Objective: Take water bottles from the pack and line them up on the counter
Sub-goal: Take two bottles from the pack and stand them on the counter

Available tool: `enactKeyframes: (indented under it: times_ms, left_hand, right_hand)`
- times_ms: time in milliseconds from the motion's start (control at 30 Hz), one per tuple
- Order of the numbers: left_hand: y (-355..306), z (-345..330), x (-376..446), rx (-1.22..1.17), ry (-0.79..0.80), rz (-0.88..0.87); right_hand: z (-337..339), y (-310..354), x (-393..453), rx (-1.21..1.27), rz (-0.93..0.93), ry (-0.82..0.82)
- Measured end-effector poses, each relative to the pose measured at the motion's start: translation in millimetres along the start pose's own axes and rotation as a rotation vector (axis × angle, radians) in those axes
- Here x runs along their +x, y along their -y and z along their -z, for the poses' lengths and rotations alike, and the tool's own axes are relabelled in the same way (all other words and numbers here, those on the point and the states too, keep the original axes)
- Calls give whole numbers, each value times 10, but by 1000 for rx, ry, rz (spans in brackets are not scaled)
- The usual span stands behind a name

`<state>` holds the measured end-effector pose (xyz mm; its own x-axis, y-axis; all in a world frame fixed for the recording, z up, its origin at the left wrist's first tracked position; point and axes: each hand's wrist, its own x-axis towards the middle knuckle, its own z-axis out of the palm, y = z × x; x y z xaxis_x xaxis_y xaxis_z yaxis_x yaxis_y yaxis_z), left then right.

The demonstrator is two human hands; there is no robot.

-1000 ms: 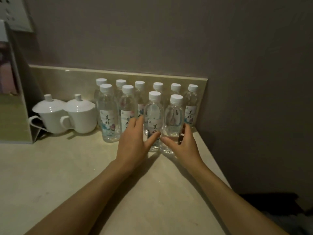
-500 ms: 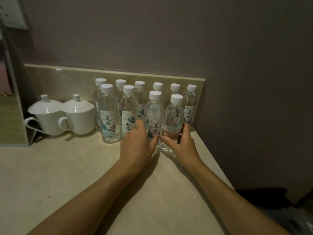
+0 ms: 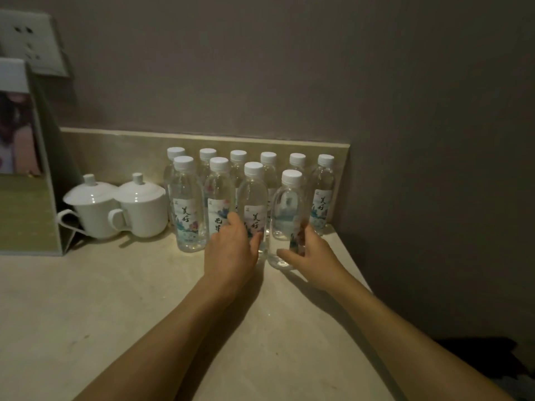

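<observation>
1. Since the earlier frames, both hands sit at much the same spot among the near bottles; the near right bottle [image 3: 286, 218] now stands a little apart from its neighbour.
2. Left hand [image 3: 231, 253] curls round the lower part of the third near bottle [image 3: 254, 209], thumb on its right side.
3. Right hand [image 3: 311, 256] holds the near right bottle low down, thumb across the front and fingers round its right side; that part is blurred, so the grip is likely but not sharp.
4. Ten capped bottles stand upright on the counter [image 3: 121, 299]: six in the far row [image 3: 296, 166] against the backsplash [image 3: 121, 151], four in the near row.
5. Two white lidded cups [image 3: 121, 206] stand just left of the bottles.
6. A card stand [image 3: 26, 175] is at the far left, with a wall socket [image 3: 29, 41] above it.
</observation>
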<state>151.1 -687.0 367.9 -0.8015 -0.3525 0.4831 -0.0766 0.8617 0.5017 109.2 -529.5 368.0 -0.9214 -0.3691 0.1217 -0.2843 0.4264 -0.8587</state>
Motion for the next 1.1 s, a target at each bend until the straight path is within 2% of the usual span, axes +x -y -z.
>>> enactKeyframes:
  times_ms: [233,333,1100]
  left_hand:
    - [-22,-53,-18,-39,-32,41]
    - [-28,-61,-36,-65,-47,62]
    - [-41,-113,77,-98,-46,62]
  right_hand:
    - [-323,49,56,-263,-19,-338]
    - [-387,65,77,-357,-41,-422]
    - [-452,105,236,-361,-122,-461]
